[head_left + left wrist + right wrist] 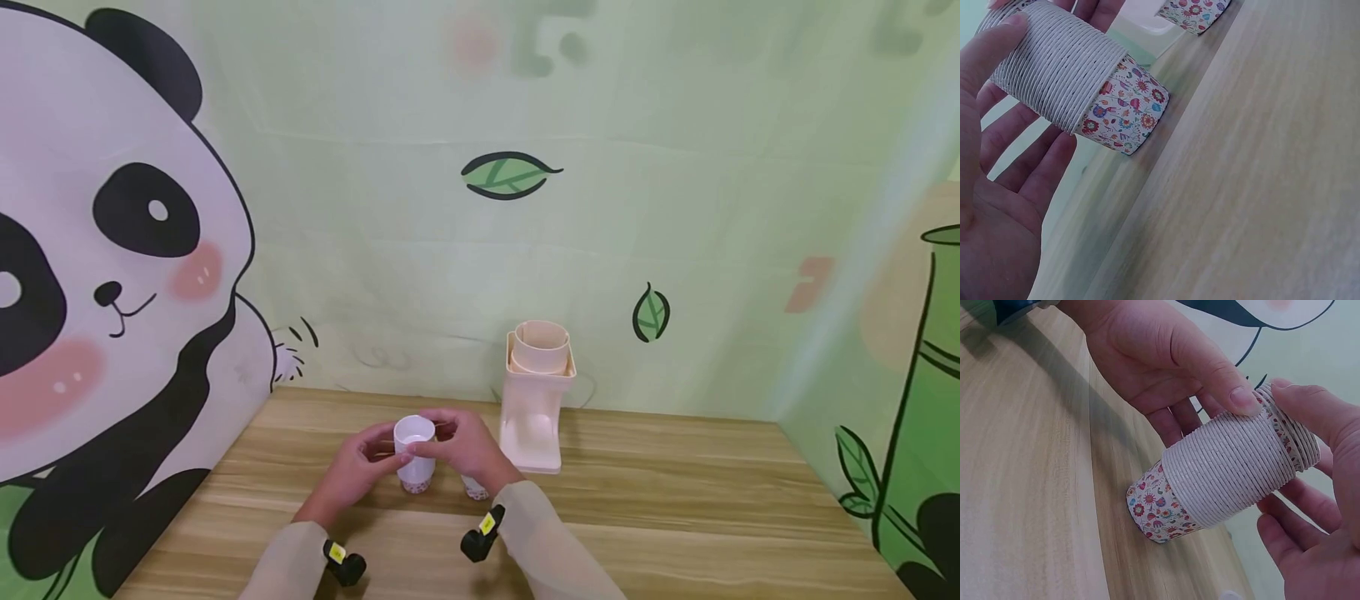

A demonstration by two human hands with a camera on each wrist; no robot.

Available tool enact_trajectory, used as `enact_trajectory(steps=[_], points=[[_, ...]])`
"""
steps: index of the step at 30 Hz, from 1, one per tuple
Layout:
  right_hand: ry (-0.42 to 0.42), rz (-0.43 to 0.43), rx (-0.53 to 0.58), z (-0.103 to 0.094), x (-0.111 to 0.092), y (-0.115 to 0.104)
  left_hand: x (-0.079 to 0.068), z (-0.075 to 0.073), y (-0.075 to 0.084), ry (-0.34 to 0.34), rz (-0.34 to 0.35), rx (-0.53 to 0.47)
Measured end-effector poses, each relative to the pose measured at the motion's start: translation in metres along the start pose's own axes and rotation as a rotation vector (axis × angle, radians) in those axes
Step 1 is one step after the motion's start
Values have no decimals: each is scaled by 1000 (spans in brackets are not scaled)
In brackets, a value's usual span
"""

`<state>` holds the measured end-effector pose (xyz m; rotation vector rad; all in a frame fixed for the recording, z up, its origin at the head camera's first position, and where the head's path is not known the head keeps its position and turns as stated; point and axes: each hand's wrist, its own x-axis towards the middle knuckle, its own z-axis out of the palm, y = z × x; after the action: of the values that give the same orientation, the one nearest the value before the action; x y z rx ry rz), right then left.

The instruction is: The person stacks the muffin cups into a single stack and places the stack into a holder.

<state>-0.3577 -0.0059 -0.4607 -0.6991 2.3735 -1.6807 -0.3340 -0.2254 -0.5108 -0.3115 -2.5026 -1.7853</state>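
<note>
Both hands hold a nested stack of white paper cups (415, 467) with a colourful flower print at the bottom. My left hand (362, 468) grips it from the left, thumb at the front, fingers behind. From the right, my right hand (467, 448) pinches its upper rims between thumb and fingers. In the right wrist view, a strip of print shows between the top rims (1308, 452) and the lower rims (1229, 469). The stack stands nearly upright; whether its base touches the table cannot be told. Another flower-printed cup (1194, 12) stands behind, partly hidden by my right hand.
A pale pink stand (531, 425) with a round pink tube (542, 348) at its top stands behind my right hand. The wooden table (675, 492) meets a green cloth backdrop (405, 250) with a panda print at left. Wrist cameras (482, 533) sit on both sleeves.
</note>
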Motion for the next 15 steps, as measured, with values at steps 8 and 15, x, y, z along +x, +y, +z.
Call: enact_trajectory(steps=[8, 15], points=[[-15, -39, 6, -1, 1, 4, -1, -1, 4, 7, 1, 20], [-10, -83, -3, -3, -1, 9, 0, 0, 3, 2, 3, 6]])
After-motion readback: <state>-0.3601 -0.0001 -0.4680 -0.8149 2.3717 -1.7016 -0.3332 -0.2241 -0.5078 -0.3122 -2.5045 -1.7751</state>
